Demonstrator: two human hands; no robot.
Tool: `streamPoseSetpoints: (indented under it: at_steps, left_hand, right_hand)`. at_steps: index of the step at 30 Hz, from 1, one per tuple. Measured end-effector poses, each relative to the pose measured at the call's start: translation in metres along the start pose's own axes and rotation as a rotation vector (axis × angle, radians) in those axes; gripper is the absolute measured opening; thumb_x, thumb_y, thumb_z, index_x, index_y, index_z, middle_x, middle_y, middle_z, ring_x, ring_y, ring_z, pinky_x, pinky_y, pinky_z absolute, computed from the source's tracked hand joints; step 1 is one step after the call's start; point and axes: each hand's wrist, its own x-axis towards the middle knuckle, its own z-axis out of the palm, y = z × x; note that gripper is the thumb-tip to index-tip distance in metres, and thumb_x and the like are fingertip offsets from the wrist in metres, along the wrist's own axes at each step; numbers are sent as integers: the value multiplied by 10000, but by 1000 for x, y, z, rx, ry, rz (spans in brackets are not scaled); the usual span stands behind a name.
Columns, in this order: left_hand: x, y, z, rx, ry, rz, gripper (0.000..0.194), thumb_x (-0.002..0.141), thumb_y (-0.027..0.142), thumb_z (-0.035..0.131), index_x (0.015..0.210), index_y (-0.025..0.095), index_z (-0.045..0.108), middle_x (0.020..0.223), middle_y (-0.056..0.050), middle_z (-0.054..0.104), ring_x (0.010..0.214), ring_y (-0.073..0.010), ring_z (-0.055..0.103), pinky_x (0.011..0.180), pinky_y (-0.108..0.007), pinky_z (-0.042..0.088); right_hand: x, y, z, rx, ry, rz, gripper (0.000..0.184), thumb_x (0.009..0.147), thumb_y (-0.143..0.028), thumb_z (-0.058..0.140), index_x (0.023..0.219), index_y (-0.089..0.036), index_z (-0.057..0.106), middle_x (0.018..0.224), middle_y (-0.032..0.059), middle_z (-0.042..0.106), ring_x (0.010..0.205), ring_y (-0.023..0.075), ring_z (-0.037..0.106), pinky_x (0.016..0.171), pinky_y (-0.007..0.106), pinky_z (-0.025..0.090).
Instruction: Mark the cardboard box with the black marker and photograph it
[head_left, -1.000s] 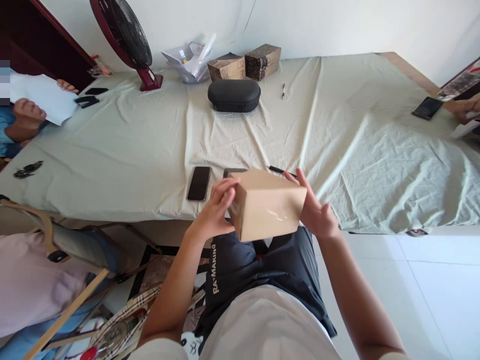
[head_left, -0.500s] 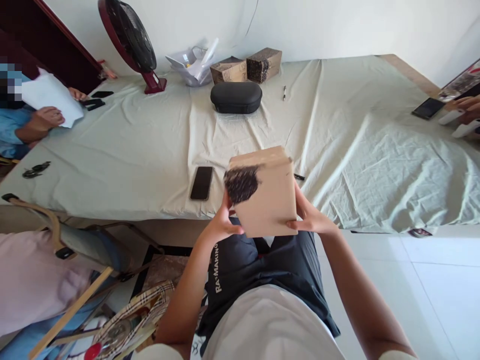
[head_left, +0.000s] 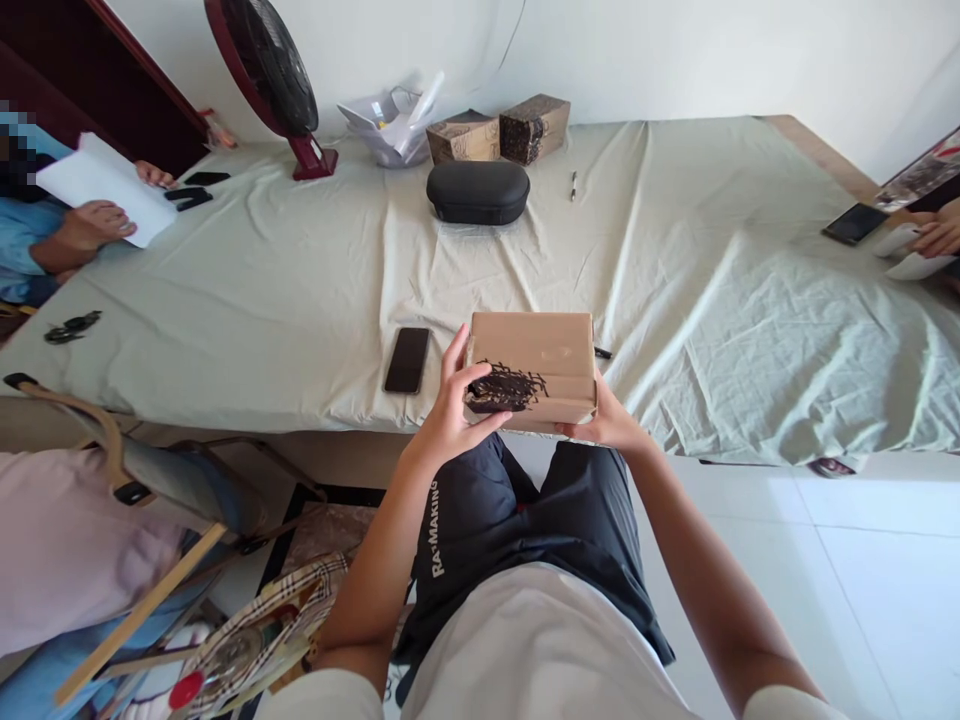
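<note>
Between my two hands is a brown cardboard box (head_left: 559,350), held at the table's front edge above my lap. A patch of black scribble covers its lower left part. My left hand (head_left: 454,400) grips the left side, with the thumb along the bottom edge and a finger over the scribble. On the right side my right hand (head_left: 607,420) is wrapped round the lower corner, its fingers partly hidden. Left of the box lies a black phone (head_left: 406,360). A dark pen (head_left: 603,353) shows just past the box's right side.
A black zip case (head_left: 478,193), two cardboard boxes (head_left: 536,128), a plastic basket (head_left: 386,135) and a fan (head_left: 300,120) stand along the back of the cloth-covered table (head_left: 300,280). Another person's hand (head_left: 97,222) holds paper at left. A chair (head_left: 180,480) stands left of me.
The box has been turned in my hands, so a wider face with scribble now shows. My left fingers have shifted onto its front. At left, the other person's paper has moved slightly.
</note>
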Motion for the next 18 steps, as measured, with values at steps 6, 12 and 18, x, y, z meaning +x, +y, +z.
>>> streamPoseSetpoints:
  at_steps: [6, 12, 18]
  left_hand:
    - [11, 7, -1, 22, 40, 24, 358, 929, 316, 804, 1200, 248, 581, 1798, -146, 192, 1651, -350, 355, 1278, -577, 432]
    - [13, 2, 5, -1, 114, 31, 286, 932, 451, 788, 917, 221, 619, 1732, -111, 395, 1610, -362, 421, 1303, -643, 368]
    - [17, 9, 6, -27, 152, -23, 265, 926, 449, 780, 1012, 228, 660, 1697, -132, 403, 1594, -379, 426, 1296, -656, 355]
  right_hand:
    - [-2, 2, 11, 102, 88, 59, 1356, 619, -673, 958, 1723, -332, 249, 1682, 167, 471, 1637, 448, 324, 1266, 636, 404]
    - [0, -6, 18, 152, 161, 39, 1402, 558, -687, 975, 1715, -323, 272, 1729, 139, 409, 1652, 441, 287, 1315, 604, 340]
    - [-9, -1, 25, 281, 185, 138, 1269, 584, -691, 943, 1652, -304, 377, 1686, 145, 474, 1621, 463, 337, 1261, 611, 419]
